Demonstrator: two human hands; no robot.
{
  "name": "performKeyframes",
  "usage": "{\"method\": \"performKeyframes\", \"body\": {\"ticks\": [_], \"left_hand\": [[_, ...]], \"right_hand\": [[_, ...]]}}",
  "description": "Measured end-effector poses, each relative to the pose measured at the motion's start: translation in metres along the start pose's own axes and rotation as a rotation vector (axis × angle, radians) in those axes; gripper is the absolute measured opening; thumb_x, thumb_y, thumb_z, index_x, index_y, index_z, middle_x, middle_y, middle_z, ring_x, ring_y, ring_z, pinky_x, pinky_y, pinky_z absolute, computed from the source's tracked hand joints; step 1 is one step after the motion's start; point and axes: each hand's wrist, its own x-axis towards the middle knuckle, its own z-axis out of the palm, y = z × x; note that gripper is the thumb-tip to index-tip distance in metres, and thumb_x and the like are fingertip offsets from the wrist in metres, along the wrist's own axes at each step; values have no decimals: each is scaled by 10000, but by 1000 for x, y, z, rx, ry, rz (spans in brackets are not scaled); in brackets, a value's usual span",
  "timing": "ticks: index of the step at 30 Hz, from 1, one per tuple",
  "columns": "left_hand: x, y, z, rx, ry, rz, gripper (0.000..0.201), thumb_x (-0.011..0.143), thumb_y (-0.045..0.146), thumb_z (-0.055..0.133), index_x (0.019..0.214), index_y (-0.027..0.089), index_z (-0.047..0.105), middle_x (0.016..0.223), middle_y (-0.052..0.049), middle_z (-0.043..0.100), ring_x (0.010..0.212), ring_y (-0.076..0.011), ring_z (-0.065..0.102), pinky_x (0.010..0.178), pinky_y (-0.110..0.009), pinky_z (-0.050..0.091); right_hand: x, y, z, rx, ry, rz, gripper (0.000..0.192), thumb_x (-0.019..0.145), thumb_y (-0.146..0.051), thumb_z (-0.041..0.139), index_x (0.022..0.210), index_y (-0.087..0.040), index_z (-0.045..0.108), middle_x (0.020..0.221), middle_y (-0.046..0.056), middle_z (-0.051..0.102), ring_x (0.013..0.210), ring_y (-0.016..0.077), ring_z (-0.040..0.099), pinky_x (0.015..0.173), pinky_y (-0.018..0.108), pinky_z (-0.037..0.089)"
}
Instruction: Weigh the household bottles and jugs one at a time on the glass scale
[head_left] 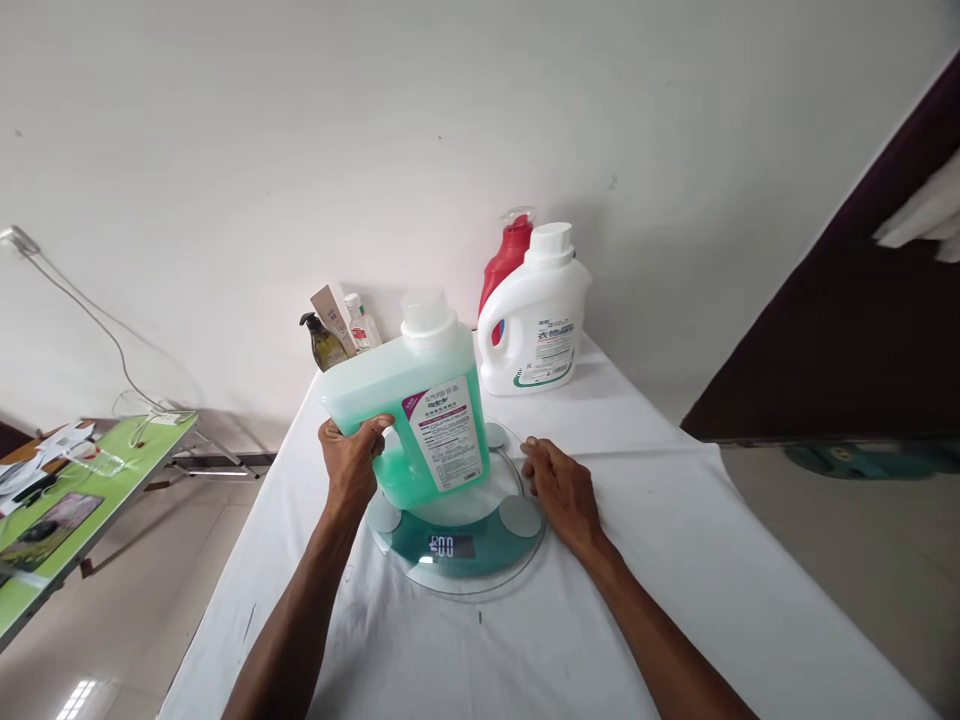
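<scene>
My left hand (351, 462) grips the handle of a large clear jug of green liquid (420, 405) with a white cap and a white and purple label. The jug is tilted, its base over the middle of a round glass scale (480, 562) whose display is lit. My right hand (564, 492) rests flat on the white tablecloth, fingers touching the scale's right rim, holding nothing.
At the back of the table (712, 560) stand a white detergent bottle (536, 318), a red bottle (505, 255) behind it, a dark pump bottle (322, 343), a small box and a small clear bottle. A green table (90, 500) with papers stands left. A dark door (847, 340) is right.
</scene>
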Motion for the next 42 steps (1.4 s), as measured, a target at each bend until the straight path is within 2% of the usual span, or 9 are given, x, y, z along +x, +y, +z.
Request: {"method": "performKeyframes", "body": {"ticks": [8, 12, 15, 17, 21, 23, 26, 28, 42], "left_hand": [[1, -14, -2, 66, -43, 19, 530, 570, 375, 925, 502, 210, 425, 475, 85, 337, 450, -46, 257, 445, -242, 255], [5, -15, -12, 120, -157, 72, 628, 630, 613, 933, 532, 211, 461, 502, 49, 419, 474, -80, 354, 472, -266, 317], [13, -19, -28, 119, -254, 127, 762, 768, 955, 619, 626, 209, 561, 615, -31, 572, 602, -163, 552, 563, -303, 459], [19, -28, -43, 98, -221, 125, 838, 842, 1009, 410, 699, 206, 606, 700, -58, 625, 700, -193, 618, 640, -318, 516], [28, -64, -79, 138, 59, 50, 705, 925, 868, 543, 696, 203, 599, 705, -32, 589, 663, -151, 564, 645, -283, 483], [28, -85, -93, 188, 122, -22, 673, 943, 819, 573, 663, 207, 574, 652, -17, 542, 608, -142, 512, 600, -281, 438], [25, -107, -104, 252, 41, -66, 658, 975, 784, 550, 654, 210, 574, 600, -7, 513, 572, -144, 481, 582, -295, 413], [22, -111, -105, 284, -32, -41, 646, 992, 760, 548, 653, 210, 576, 592, -4, 506, 565, -143, 470, 587, -302, 410], [17, -104, -96, 519, -126, -3, 529, 1021, 577, 498, 627, 227, 454, 617, 10, 466, 616, -146, 421, 625, -306, 361]], "right_hand": [[-1, -1, -1, -8, -3, 6, 522, 1029, -725, 353, 755, -297, 471, 677, 26, 651, 631, 208, 618, 678, 339, 478], [-1, -2, -2, -27, -13, 14, 486, 1024, -666, 371, 780, -283, 544, 700, 33, 678, 633, 208, 628, 672, 341, 484], [-1, -2, -3, -40, -31, 19, 451, 1008, -631, 394, 795, -279, 578, 703, 26, 687, 604, 204, 630, 670, 345, 489], [-2, -3, -3, -44, -40, 33, 429, 1002, -615, 406, 793, -282, 579, 708, 25, 691, 605, 205, 637, 669, 344, 492], [-2, -3, -3, -68, -40, 42, 399, 988, -595, 410, 805, -287, 587, 707, 26, 689, 610, 212, 643, 677, 350, 498], [-1, -2, -2, -90, -40, 37, 399, 980, -591, 405, 817, -285, 603, 707, 26, 691, 603, 213, 644, 688, 356, 504], [0, -1, -1, -113, -38, 39, 401, 974, -581, 402, 841, -277, 628, 699, 22, 690, 591, 210, 643, 687, 355, 512], [0, 0, -1, -116, -35, 36, 401, 972, -579, 410, 854, -274, 643, 687, 16, 686, 586, 207, 639, 674, 348, 512], [0, 1, -3, -106, -40, 31, 405, 987, -599, 447, 864, -277, 659, 690, 11, 691, 609, 208, 643, 674, 345, 510]]}}
